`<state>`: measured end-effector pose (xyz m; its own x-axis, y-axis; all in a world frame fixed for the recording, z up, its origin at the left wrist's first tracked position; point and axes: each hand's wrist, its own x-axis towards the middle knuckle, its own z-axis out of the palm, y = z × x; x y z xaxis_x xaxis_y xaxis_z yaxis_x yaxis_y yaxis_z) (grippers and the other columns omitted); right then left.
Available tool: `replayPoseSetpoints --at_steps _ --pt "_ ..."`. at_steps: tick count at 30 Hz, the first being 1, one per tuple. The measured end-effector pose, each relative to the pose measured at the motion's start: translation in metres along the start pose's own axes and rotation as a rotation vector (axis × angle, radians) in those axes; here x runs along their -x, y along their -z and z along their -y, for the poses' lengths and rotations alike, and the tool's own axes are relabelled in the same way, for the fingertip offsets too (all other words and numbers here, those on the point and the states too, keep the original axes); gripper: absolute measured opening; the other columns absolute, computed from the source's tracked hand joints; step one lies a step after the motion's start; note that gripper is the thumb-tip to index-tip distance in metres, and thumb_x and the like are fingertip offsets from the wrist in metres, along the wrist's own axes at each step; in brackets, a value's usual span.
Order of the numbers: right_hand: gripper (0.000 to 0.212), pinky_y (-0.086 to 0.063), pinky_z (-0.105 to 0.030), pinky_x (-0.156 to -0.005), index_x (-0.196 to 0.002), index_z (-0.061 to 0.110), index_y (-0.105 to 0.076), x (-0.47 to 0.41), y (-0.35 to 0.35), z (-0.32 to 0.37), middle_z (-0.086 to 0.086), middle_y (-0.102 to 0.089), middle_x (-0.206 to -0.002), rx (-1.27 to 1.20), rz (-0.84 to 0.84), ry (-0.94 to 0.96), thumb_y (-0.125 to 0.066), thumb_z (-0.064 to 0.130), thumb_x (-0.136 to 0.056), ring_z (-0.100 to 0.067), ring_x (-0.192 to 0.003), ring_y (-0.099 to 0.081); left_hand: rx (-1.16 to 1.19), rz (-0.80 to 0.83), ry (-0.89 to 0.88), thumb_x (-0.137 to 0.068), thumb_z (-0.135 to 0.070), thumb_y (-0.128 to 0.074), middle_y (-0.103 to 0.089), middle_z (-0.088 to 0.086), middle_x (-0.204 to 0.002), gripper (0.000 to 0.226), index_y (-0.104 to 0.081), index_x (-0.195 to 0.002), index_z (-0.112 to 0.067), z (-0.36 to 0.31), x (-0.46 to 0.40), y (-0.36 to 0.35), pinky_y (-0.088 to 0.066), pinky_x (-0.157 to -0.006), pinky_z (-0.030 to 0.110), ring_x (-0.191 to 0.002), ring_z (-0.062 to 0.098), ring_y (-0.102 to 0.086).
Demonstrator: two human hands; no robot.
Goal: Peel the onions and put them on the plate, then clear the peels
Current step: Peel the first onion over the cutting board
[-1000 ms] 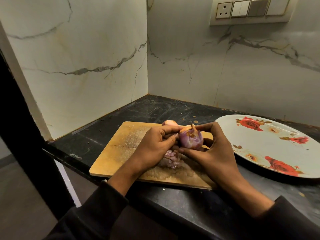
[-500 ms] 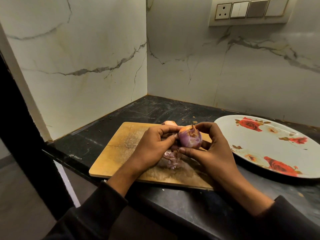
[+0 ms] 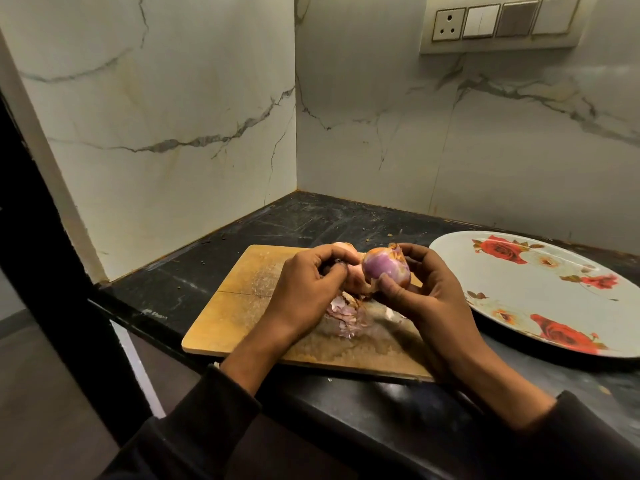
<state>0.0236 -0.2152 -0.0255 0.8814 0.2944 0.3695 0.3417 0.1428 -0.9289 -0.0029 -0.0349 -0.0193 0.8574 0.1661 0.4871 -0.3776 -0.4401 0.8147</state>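
Onion (image 3: 385, 270) is being held up over the cutting board (image 3: 242, 306), gripped by the right hand (image 3: 427, 292): thumb curled under the near side, fingers wrapped round the back. Purple flesh is showing across most of the front; papery orange skin is being left on at the top and down one edge.

Left hand (image 3: 304, 289) is being kept just beside it, fingers curled together, apparently pinching a strip of skin; exactly what is being pinched can't be told.

Handling, as judged: the bulb is light and firm, and the bared surface is likely slick, so it is best cupped round the middle. The skin is thin and brittle, likely to tear in scraps, so it should be taken at a loose edge near the tip and pulled down.

A second onion (image 3: 341, 249) is being mostly hidden behind the left hand, on the board; its state can't be told.

Peels (image 3: 344, 317) are being piled on the board beneath the hands.

Plate (image 3: 540, 292), rose pattern, is lying to the right of the board on the black counter (image 3: 311, 223); nothing is being held on it yet.
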Motion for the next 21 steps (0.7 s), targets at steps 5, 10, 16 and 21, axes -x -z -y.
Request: replayPoseSetpoints --at_steps 5,10,16,21 --pt "0.066 -0.062 -0.035 -0.085 -0.129 0.02 -0.056 -0.0002 0.0037 -0.0012 -0.001 -0.062 -0.124 0.04 -0.041 -0.01 -0.078 0.027 -0.068 -0.02 -0.106 -0.07 -0.08 0.076 -0.109 -0.099 -0.013 -0.058 -0.068 -0.008 -0.1 0.021 -0.075 -0.088 -0.015 -0.0005 0.0003 -0.0023 -0.052 -0.075 0.013 -0.093 0.001 -0.065" --pt "0.064 -0.059 -0.022 -0.079 -0.121 0.024 -0.059 0.0002 0.0043 0.0022 0.006 -0.063 -0.12 0.143 -0.027 0.077 -0.081 0.03 -0.061 -0.009 -0.104 -0.068 -0.046 -0.003 -0.122 -0.097 -0.016 -0.064 -0.07 -0.008 -0.101 0.013 -0.071 -0.108 -0.016 0.0039 -0.0009 -0.0016 -0.057 -0.075 0.018 -0.093 0.002 -0.066" --pt "0.061 -0.061 -0.029 -0.084 -0.117 0.034 -0.063 0.0022 0.003 0.0008 0.013 -0.066 -0.119 0.31 0.008 0.134 -0.091 0.026 -0.064 -0.009 -0.107 -0.066 0.016 0.076 -0.139 -0.091 -0.024 -0.071 -0.073 -0.012 -0.106 0.024 -0.071 -0.115 -0.027 -0.0031 0.0022 -0.0014 -0.057 -0.08 0.018 -0.098 -0.002 -0.069" --pt "0.064 -0.061 -0.04 -0.085 -0.12 0.032 -0.067 0.0 0.0053 -0.0055 0.014 -0.068 -0.119 0.387 0.02 0.173 -0.095 0.023 -0.063 -0.012 -0.11 -0.067 -0.013 0.028 -0.138 -0.09 -0.015 -0.072 -0.073 -0.015 -0.097 0.024 -0.072 -0.112 -0.025 -0.0004 0.0022 -0.0004 -0.057 -0.077 0.017 -0.093 -0.002 -0.07"
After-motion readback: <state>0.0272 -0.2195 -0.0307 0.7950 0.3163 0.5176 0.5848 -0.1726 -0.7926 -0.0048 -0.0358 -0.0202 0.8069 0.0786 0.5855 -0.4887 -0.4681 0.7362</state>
